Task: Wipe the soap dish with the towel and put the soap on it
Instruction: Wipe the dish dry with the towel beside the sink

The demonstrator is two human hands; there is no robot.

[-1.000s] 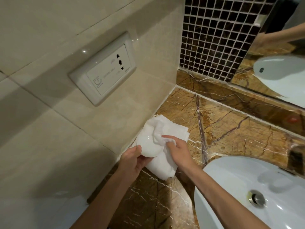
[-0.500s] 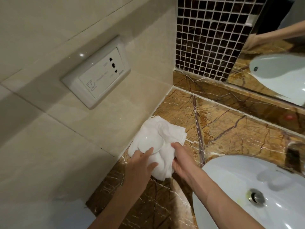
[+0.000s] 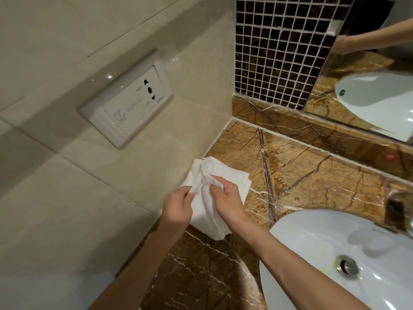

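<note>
A white towel (image 3: 220,175) is bunched over the brown marble counter (image 3: 312,175), close to the left wall. My left hand (image 3: 176,209) pinches its left fold from below. My right hand (image 3: 228,198) is closed on a gathered wad of the cloth near the towel's middle. The towel covers the white soap dish, so I cannot see it. No soap is in view.
A white basin (image 3: 324,242) with a metal drain (image 3: 347,266) sits at the lower right, just beside my right forearm. A socket plate (image 3: 127,104) is on the beige wall to the left. Dark mosaic tiles (image 3: 279,52) and a mirror (image 3: 368,74) stand behind the counter.
The round white dish, which lay bare on the towel half a second ago, is now covered by cloth. My right hand has moved up onto the towel and closed on it.
</note>
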